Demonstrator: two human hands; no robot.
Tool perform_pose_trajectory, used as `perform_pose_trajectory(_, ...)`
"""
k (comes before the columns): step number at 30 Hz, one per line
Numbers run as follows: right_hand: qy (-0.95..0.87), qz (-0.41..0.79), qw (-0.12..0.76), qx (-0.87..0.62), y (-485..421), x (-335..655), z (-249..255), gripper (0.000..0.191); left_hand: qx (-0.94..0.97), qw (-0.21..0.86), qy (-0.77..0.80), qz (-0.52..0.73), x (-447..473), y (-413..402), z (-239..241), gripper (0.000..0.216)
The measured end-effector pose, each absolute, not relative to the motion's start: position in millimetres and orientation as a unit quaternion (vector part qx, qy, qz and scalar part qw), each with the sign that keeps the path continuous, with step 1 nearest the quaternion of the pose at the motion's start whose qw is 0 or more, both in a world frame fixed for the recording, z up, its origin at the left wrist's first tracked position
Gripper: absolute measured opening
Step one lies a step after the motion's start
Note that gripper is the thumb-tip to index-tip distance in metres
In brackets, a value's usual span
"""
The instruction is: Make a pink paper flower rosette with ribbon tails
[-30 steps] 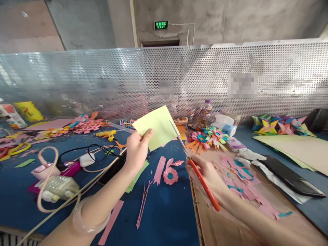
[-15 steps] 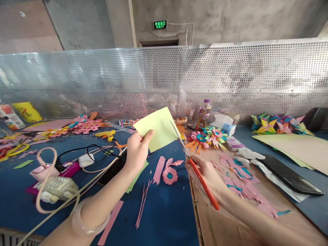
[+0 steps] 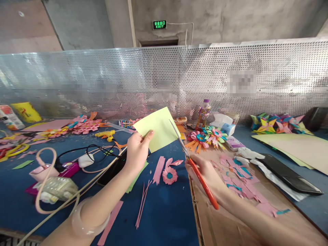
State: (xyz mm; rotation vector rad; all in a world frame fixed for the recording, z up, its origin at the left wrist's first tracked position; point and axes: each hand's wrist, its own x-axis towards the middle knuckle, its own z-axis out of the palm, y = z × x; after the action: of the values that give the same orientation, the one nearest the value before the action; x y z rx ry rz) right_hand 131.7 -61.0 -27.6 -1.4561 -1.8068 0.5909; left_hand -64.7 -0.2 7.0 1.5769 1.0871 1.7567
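Perforated metal screen across the frame's middle, blue table below: I appear to be trimming paper.
At center, my left hand pinches a yellow-green sheet; my right hand is wrapped around orange-handled scissors, blades at the sheet's right edge. Next probably calls for a steady sheet and a straight snip. Right of center, a purple-capped bottle holds brownish drink; white tissue pokes from a packet.
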Motion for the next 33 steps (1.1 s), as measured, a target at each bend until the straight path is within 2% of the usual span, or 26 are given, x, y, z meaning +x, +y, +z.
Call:
perform_pose_trajectory(13,-0.709,0.211,0.378,-0.557,-58.8,132.8,-31.9,0.016,0.583,0.265,0.407,0.651,-63.4,-0.9,7.9,0.025)
perform_pose_trajectory(20,-0.704,0.210,0.385,-0.559,-56.8,133.1,-35.3,0.021,0.592,0.277,0.396,0.645,-63.3,0.3,7.9,0.034)
perform_pose_trajectory(28,-0.704,0.216,0.378,-0.561,-54.8,133.1,-39.0,0.016,0.600,0.305,0.371,0.639,-63.7,0.2,7.6,0.038)
perform_pose_trajectory(33,-0.702,0.204,0.388,-0.561,-54.7,131.4,-39.5,0.023,0.593,0.315,0.374,0.640,-63.7,0.5,8.4,0.039)
